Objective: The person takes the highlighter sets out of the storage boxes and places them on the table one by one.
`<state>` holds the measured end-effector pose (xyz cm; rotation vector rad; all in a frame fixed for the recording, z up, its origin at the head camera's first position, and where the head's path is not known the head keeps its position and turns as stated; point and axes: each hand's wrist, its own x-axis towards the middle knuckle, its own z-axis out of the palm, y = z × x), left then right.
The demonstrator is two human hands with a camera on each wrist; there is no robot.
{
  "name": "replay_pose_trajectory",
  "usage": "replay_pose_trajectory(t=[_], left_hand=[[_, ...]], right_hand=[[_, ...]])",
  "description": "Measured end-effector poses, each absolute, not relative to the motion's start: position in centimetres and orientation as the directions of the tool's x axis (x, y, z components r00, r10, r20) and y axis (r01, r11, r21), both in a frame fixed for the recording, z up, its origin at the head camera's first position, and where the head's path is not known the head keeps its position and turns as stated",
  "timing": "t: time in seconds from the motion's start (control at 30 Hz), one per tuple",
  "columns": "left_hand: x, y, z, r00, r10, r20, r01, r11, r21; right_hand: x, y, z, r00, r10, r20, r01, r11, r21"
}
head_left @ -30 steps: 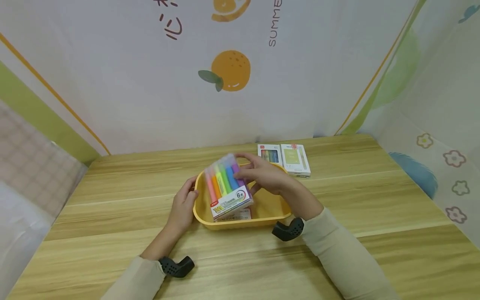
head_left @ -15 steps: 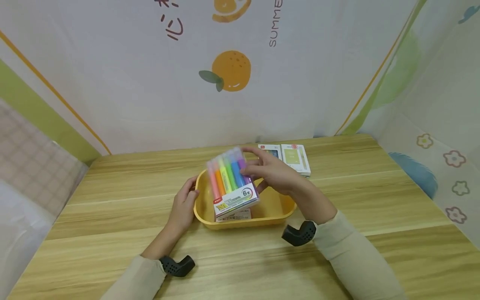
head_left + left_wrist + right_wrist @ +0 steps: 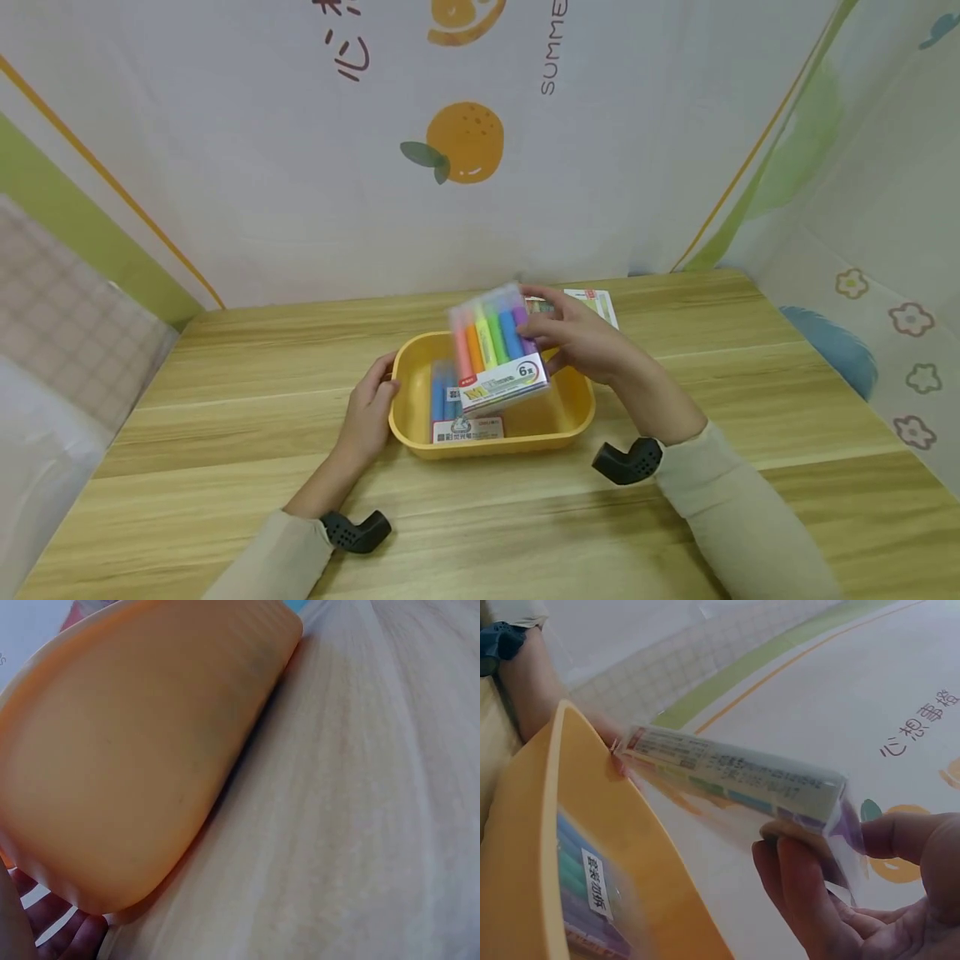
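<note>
A clear pack of highlighters [image 3: 495, 354] in several colours, with a white label band, hangs tilted over the yellow basket [image 3: 528, 444]. My right hand [image 3: 588, 343] pinches the pack by its right side. In the right wrist view, thumb and fingers grip one end of the same pack [image 3: 735, 776], above the rim. My left hand [image 3: 366, 421] holds the basket at its left end, thumb at the rim and fingers along the outer wall. Inside the basket, on the left, lies a second pen pack [image 3: 468, 429] with blue pens showing; the held pack partly covers it.
Behind the right hand, at the back of the wooden table [image 3: 247, 400], lie a white box [image 3: 603, 307] and another pack, both mostly hidden. A printed cloth [image 3: 300, 208] hangs behind the table's far edge.
My right hand has moved right and slightly up with the highlighter pack, uncovering more of the pack in the basket. The left hand has stayed at the basket.
</note>
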<state>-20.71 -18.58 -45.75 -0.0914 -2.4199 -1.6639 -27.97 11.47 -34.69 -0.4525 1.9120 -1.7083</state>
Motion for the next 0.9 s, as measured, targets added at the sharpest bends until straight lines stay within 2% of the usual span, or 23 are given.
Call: replay_pose_trajectory(t=[0.17, 0.6, 0.9], left_hand=[[-20.7, -18.6, -45.8, -0.976, -0.064, 0.207, 0.171, 0.363, 0.916], [-20.7, -18.5, -45.7, -0.977, -0.058, 0.204, 0.17, 0.362, 0.917], [-20.6, -18.5, -45.6, -0.977, -0.068, 0.201, 0.162, 0.371, 0.914]], right_hand=[[-28.1, 12.4, -34.5, -0.806, -0.574, -0.147, 0.111, 0.097, -0.989], [-28.6, 14.9, -33.0, -0.866, -0.472, -0.164, 0.125, 0.114, -0.986], [-28.7, 16.6, -32.4, -0.876, -0.468, -0.116, 0.124, 0.015, -0.992]])
